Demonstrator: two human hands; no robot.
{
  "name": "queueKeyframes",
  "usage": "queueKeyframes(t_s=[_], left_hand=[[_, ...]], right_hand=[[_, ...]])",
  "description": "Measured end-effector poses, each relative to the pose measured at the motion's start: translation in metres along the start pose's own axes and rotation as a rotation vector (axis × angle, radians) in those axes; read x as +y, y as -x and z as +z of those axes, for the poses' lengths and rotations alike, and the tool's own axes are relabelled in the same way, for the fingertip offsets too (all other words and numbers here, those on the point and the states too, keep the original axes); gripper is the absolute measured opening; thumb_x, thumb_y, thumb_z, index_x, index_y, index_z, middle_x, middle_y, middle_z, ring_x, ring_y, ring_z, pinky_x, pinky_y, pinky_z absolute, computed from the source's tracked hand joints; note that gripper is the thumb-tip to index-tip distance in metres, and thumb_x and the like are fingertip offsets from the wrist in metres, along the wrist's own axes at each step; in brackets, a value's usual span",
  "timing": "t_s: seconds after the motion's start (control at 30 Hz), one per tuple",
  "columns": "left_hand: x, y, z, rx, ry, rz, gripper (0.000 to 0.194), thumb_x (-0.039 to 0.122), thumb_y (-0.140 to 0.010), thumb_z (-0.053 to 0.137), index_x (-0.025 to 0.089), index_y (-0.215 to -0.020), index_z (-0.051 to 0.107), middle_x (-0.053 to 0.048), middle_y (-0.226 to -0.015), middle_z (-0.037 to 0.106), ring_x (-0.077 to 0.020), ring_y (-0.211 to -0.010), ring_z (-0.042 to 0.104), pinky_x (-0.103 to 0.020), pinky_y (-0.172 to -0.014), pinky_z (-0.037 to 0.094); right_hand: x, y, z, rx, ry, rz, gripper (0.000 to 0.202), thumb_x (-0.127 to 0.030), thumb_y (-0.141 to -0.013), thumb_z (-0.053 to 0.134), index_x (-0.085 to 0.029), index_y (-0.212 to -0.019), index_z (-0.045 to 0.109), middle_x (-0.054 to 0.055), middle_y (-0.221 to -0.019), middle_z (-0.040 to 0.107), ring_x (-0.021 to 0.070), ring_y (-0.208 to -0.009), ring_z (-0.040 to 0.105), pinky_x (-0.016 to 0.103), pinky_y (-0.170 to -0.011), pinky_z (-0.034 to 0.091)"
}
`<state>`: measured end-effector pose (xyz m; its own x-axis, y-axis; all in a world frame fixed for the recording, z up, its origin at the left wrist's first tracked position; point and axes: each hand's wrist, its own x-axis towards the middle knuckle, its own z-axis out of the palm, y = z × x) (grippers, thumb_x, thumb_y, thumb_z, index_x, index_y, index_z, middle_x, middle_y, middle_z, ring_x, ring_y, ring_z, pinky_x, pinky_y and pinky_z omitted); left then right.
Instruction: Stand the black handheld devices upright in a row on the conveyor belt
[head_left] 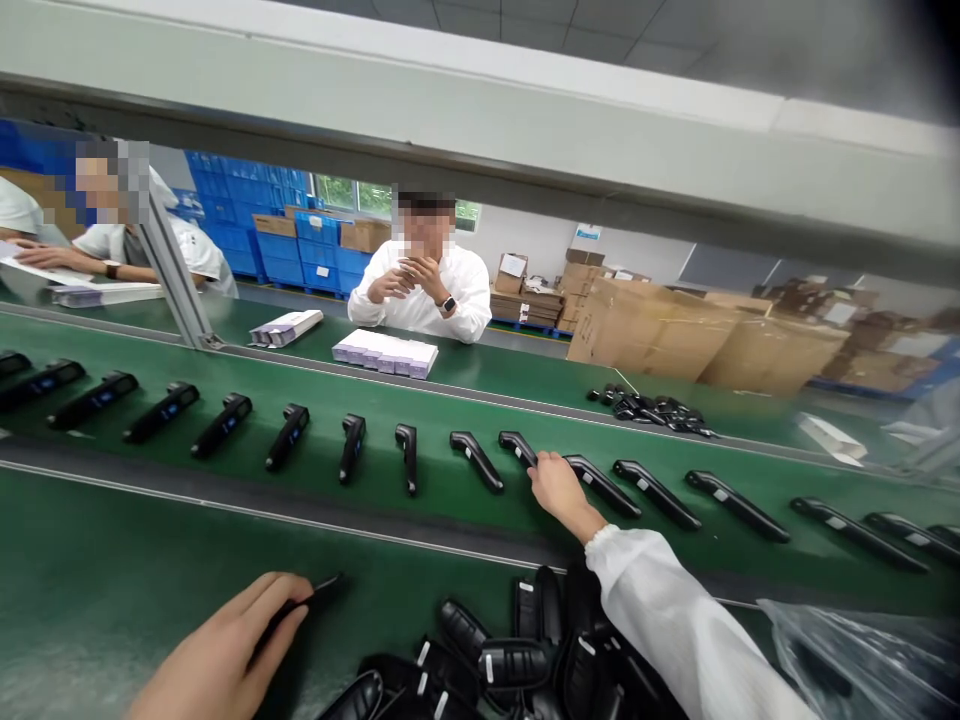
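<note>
At the lower left, my left hand (244, 640) pinches a thin black piece (327, 588) whose tip sticks out to the right. My right hand (559, 490) reaches over the green belt (435, 510), its fingers closed on the end of a black angled device (517, 448) that lies there. Similar black devices (477, 460) lie in a spaced row on both sides of it. Below my right forearm, a pile of black parts (514, 662) with small white labels sits on the near green surface.
Past the belt, stacks of white and purple boxes (385, 352) and a heap of black parts (660, 410) lie on the far table. A person in white (469, 290) sits there; others are at the left. A clear plastic bag (862, 650) lies lower right.
</note>
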<state>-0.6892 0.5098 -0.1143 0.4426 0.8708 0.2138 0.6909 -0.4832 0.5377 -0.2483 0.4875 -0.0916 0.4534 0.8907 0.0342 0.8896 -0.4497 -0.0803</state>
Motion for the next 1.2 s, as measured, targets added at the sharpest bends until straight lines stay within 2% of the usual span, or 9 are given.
queueKeyframes(t_s=[0.13,0.23,0.37,0.43,0.6,0.77,0.9,1.07,1.2], left_hand=[[0.017,0.0,0.003,-0.082,0.158,-0.091,0.033,0.058,-0.091,0.049,0.033,-0.111,0.061,0.0,-0.116,0.069,-0.0232,-0.102,0.068,-0.027,-0.084,0.056],[0.042,-0.001,0.006,-0.127,0.298,-0.134,0.039,0.061,-0.09,0.05,0.031,-0.113,0.06,-0.002,-0.117,0.068,-0.0243,-0.105,0.066,-0.027,-0.082,0.056],[0.095,-0.011,0.005,-0.28,0.424,-0.09,0.034,0.058,-0.09,0.052,0.027,-0.098,0.063,0.0,-0.092,0.068,-0.0203,-0.084,0.065,-0.025,-0.072,0.053],[0.12,-0.019,0.004,-0.346,0.468,-0.068,0.034,0.056,-0.091,0.051,0.024,-0.085,0.061,0.002,-0.076,0.062,-0.0169,-0.071,0.06,-0.023,-0.064,0.048],[0.149,-0.04,0.004,-0.324,0.532,-0.087,0.036,0.056,-0.09,0.05,0.022,-0.079,0.053,0.004,-0.066,0.055,-0.0158,-0.062,0.055,-0.025,-0.059,0.043],[0.154,-0.039,0.003,-0.305,0.177,0.127,0.023,0.034,-0.089,0.056,0.025,-0.109,0.056,-0.004,-0.113,0.062,-0.0244,-0.099,0.06,-0.034,-0.081,0.048],[0.159,-0.023,0.009,-0.561,-0.076,0.441,0.017,0.02,-0.087,0.057,0.027,-0.101,0.064,-0.002,-0.105,0.066,-0.0258,-0.098,0.062,-0.038,-0.083,0.049],[0.156,-0.018,0.014,-0.538,-0.21,0.467,0.015,0.022,-0.092,0.053,0.022,-0.1,0.065,-0.007,-0.104,0.066,-0.0282,-0.096,0.063,-0.04,-0.079,0.052],[0.152,-0.021,0.011,-0.55,-0.202,0.461,0.017,0.019,-0.088,0.054,0.021,-0.102,0.065,-0.008,-0.105,0.066,-0.0293,-0.097,0.063,-0.04,-0.079,0.053]], right_hand=[[0.005,0.014,-0.024,0.072,-0.021,-0.015,0.042,-0.036,-0.098,0.05,-0.008,-0.127,0.059,0.021,-0.124,0.06,0.0326,-0.116,0.055,0.039,-0.097,0.041],[-0.013,0.043,-0.049,0.124,-0.222,-0.214,0.043,-0.037,-0.099,0.049,-0.014,-0.134,0.057,0.016,-0.129,0.058,0.0287,-0.12,0.054,0.038,-0.101,0.041],[-0.057,0.09,-0.08,-0.266,-0.6,-0.856,0.05,-0.049,-0.089,0.064,-0.026,-0.133,0.059,0.006,-0.125,0.063,0.0187,-0.108,0.062,0.026,-0.093,0.047],[-0.074,0.106,-0.09,-0.343,-0.625,-0.981,0.05,-0.05,-0.086,0.068,-0.027,-0.13,0.061,0.004,-0.122,0.064,0.0193,-0.109,0.061,0.025,-0.092,0.046],[-0.082,0.104,-0.086,-0.38,-0.663,-0.855,0.019,-0.029,-0.084,0.069,-0.024,-0.102,0.068,-0.003,-0.082,0.066,0.0129,-0.073,0.06,0.022,-0.067,0.043],[-0.085,0.062,-0.049,-0.376,-0.977,-0.402,0.012,-0.019,-0.075,0.067,-0.021,-0.085,0.06,-0.005,-0.074,0.058,0.0128,-0.068,0.058,0.022,-0.06,0.046],[-0.102,0.039,-0.017,-0.174,-0.763,-0.256,0.018,-0.019,-0.077,0.064,-0.021,-0.094,0.062,0.001,-0.093,0.064,0.0169,-0.083,0.064,0.028,-0.075,0.052],[-0.112,0.029,0.006,-0.018,-0.431,-0.152,0.054,-0.008,-0.078,0.056,-0.01,-0.132,0.052,0.017,-0.118,0.064,0.0252,-0.111,0.062,0.031,-0.093,0.046],[-0.109,0.024,0.015,-0.014,-0.316,-0.111,0.052,-0.005,-0.081,0.048,-0.005,-0.133,0.053,0.021,-0.116,0.064,0.0288,-0.11,0.063,0.034,-0.093,0.045]])
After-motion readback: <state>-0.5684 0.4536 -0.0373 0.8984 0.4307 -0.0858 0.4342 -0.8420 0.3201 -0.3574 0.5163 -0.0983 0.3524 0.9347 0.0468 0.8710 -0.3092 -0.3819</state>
